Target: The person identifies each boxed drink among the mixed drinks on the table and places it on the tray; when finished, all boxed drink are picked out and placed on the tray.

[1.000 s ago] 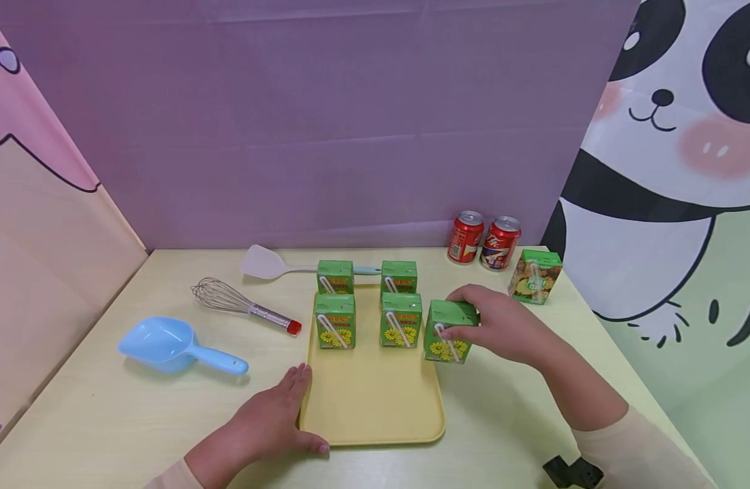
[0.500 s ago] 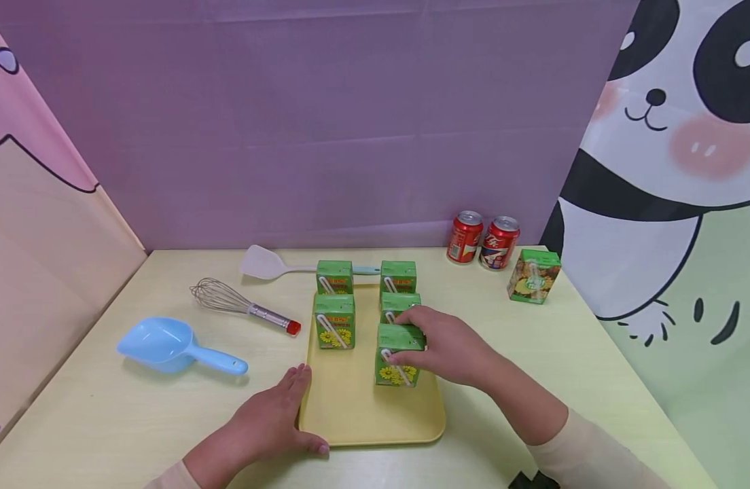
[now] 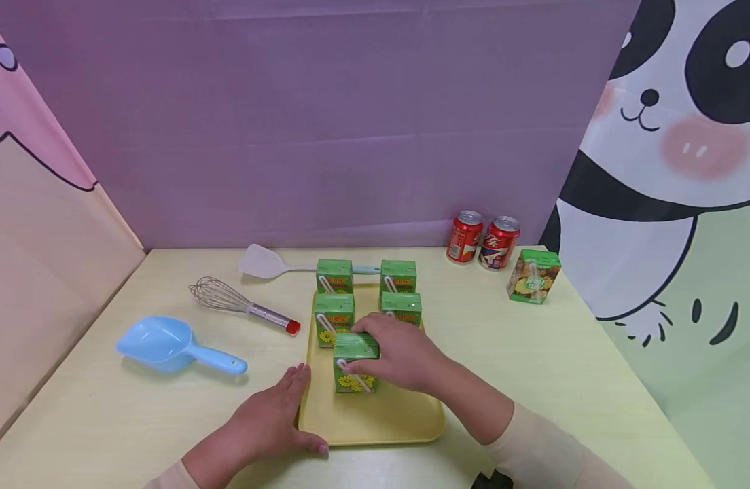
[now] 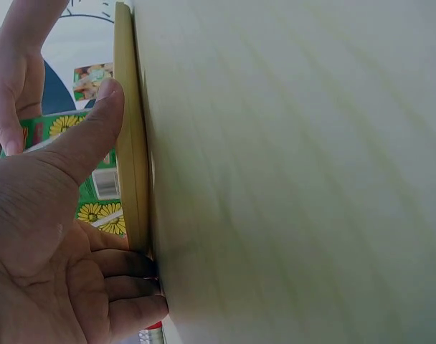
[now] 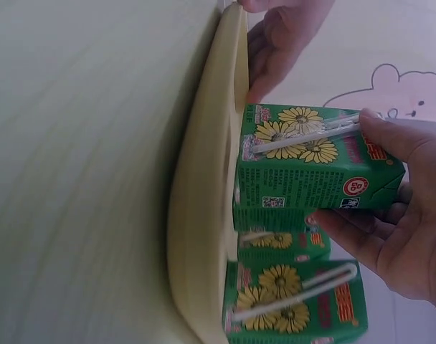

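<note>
My right hand (image 3: pixel 405 353) grips a green drink carton (image 3: pixel 354 385) with yellow flowers, holding it upright between thumb and fingers over the near left part of a yellow tray (image 3: pixel 405 421). In the right wrist view, the carton (image 5: pixel 304 175) has a white straw on its side and its base is close to the tray. Several matching cartons stand in two columns behind it, including the left one (image 3: pixel 335 309) and the partly covered right one (image 3: pixel 405 303). My left hand (image 3: pixel 265 421) rests against the tray's near left corner, fingers straight along the side and thumb at the front edge.
Left of the tray lie a blue scoop (image 3: pixel 161 343) and a whisk (image 3: pixel 246 303). A spatula (image 3: pixel 265 263) lies behind, partly hidden by cartons. At the back right stand two red cans (image 3: pixel 465 238) and another green carton (image 3: pixel 534 277) with a different print.
My right hand has carried the carton leftward from beyond the tray's right edge, across the front of the right column, to before the left column. My left hand has stayed in place.
</note>
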Demonstrator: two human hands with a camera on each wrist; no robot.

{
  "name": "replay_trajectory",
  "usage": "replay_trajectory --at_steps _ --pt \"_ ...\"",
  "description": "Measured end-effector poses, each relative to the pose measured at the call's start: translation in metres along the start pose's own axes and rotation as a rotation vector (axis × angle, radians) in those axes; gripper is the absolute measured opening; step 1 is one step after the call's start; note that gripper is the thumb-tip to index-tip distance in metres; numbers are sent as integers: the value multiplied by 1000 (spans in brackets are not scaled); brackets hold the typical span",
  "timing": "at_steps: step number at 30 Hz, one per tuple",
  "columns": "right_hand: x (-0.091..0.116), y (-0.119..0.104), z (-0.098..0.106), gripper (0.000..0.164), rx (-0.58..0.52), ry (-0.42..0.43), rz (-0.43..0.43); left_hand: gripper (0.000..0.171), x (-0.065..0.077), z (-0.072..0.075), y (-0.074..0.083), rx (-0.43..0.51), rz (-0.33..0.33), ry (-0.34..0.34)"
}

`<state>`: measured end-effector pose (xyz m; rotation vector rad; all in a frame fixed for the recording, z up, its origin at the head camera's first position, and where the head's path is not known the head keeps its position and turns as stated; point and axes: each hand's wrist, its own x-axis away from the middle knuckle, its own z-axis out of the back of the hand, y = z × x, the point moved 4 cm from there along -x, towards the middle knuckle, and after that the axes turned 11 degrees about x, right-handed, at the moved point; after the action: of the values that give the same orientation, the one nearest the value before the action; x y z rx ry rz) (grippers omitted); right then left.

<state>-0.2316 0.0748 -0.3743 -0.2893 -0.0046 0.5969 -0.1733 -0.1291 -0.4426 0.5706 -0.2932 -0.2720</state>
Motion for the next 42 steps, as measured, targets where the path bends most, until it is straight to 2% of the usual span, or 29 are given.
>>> replay_trajectory --at_steps 9,25,30,35,42 --pt "-13 -13 -13 62 25 -14 38 126 1 0 1 -6 -16 9" --pt "-15 -18 -23 61 44 -22 5 128 1 1 1 -2 -8 15" --pt "-15 -18 -23 63 19 -41 -1 128 0 0 0 -1 -8 15" --pt "-12 -11 -15 68 -47 -46 17 128 0 0 1 3 -4 14" --pt "-4 12 18 64 -133 71 17 128 1 0 1 10 -3 13"
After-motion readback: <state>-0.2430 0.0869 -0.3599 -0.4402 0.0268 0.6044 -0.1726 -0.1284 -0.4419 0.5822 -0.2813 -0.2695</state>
